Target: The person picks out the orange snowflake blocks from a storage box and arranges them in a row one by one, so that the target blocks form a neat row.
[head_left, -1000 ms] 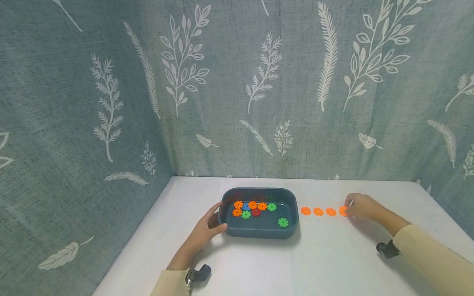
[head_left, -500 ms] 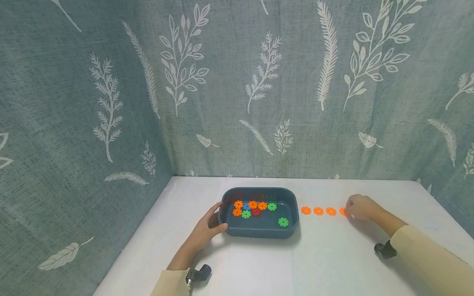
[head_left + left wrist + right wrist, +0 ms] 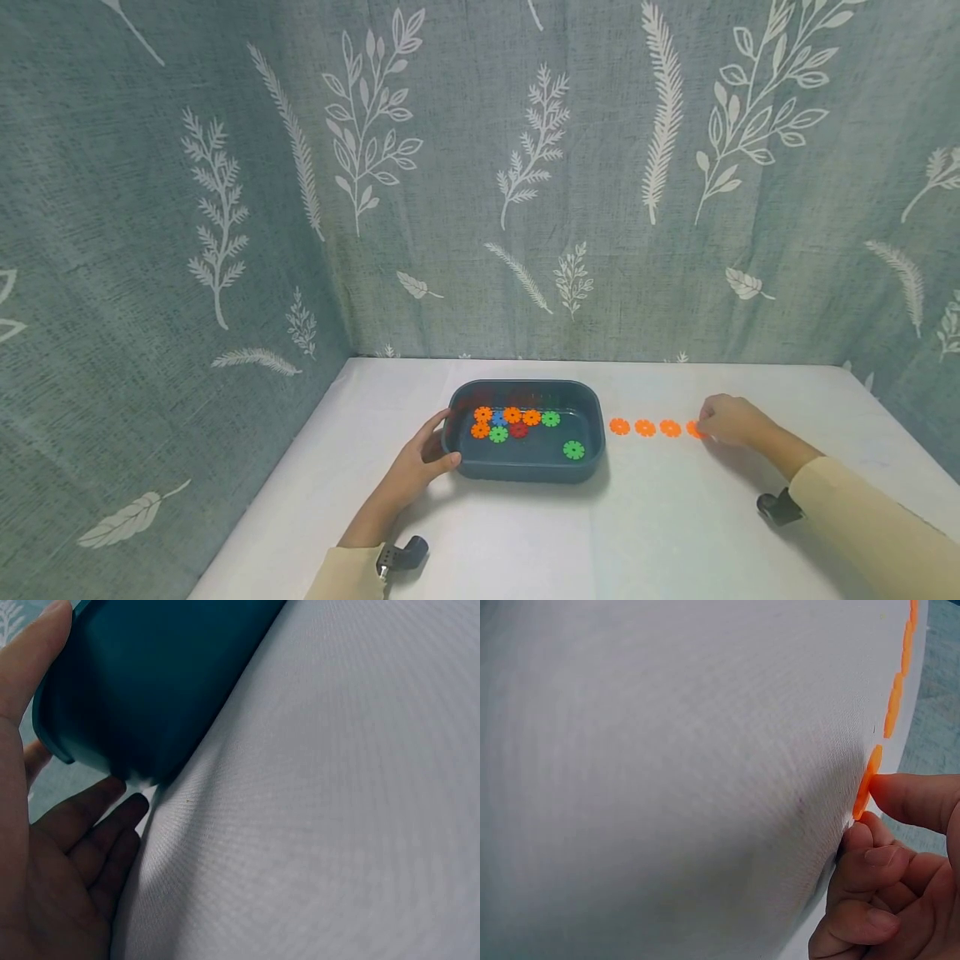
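Note:
My left hand (image 3: 420,462) holds the left end of a dark blue-green plastic tray (image 3: 517,473), thumb at the front rim and index finger toward the back. In the left wrist view the lower fingers (image 3: 112,844) hang loosely beside the tray wall (image 3: 165,682). With thumb and fingertips my right hand (image 3: 731,418) pinches an orange notched disc (image 3: 867,784) at the white tabletop. This disc is the right-hand end of a row with three more orange discs (image 3: 645,427). Part of it is hidden behind the fingers in the head view.
Inside the tray lie several loose notched discs: orange ones (image 3: 531,417), green ones (image 3: 573,450), a red one (image 3: 518,429) and a blue one (image 3: 498,418). A leaf-patterned cloth (image 3: 465,250) hangs behind and to the left of the white table (image 3: 525,542).
The right hand has closed in over the end disc, covering more of it, and its forearm has shifted slightly left. The left hand and tray have stayed in place.

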The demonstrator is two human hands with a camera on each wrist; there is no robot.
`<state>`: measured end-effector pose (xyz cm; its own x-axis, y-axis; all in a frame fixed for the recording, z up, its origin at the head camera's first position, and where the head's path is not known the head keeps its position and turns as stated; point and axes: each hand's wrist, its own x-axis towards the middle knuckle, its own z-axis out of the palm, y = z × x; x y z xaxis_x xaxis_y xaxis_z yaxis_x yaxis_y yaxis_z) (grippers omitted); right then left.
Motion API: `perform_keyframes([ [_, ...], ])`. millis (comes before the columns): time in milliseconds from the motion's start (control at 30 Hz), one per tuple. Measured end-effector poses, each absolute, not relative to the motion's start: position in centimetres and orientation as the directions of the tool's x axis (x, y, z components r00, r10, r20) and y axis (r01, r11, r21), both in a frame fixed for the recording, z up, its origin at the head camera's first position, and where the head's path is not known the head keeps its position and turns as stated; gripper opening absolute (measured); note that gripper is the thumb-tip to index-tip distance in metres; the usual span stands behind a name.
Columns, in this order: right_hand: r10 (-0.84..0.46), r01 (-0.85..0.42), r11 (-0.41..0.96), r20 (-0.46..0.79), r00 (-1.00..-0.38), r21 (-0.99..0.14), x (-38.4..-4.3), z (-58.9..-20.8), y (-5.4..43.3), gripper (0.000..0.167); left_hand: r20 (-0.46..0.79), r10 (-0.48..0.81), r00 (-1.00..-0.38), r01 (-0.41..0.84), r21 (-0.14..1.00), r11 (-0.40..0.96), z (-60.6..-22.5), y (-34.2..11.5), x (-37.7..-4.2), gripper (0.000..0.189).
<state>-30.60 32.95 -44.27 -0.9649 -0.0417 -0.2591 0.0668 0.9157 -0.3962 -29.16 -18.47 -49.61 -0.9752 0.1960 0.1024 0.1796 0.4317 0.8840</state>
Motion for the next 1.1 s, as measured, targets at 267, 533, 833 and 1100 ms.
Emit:
perform_keyframes([
  [267,-0.050,0.053,0.919,-0.247,-0.968,-0.391,-30.7,-44.4,33.1,0.016,0.103,0.200,-0.974,0.182,0.886,0.426,-49.6,-18.5,-29.1,0.077],
  [533,-0.052,0.055,0.924,-0.265,-0.963,-0.379,-31.3,-43.8,33.3,0.020,0.104,0.190,-0.976,0.179,0.882,0.435,-49.4,-18.4,-29.0,0.078],
  [833,-0.171,-0.105,0.942,-0.189,-0.967,-0.317,-31.6,-42.1,32.4,0.017,0.101,0.188,-0.977,0.176,0.881,0.439,-49.7,-18.5,-29.2,0.079],
  [1100,-0.211,-0.148,0.949,-0.209,-0.955,-0.278,-31.4,-40.1,29.6,0.019,0.108,0.200,-0.974,0.187,0.880,0.436,-49.3,-18.4,-29.0,0.078],
])
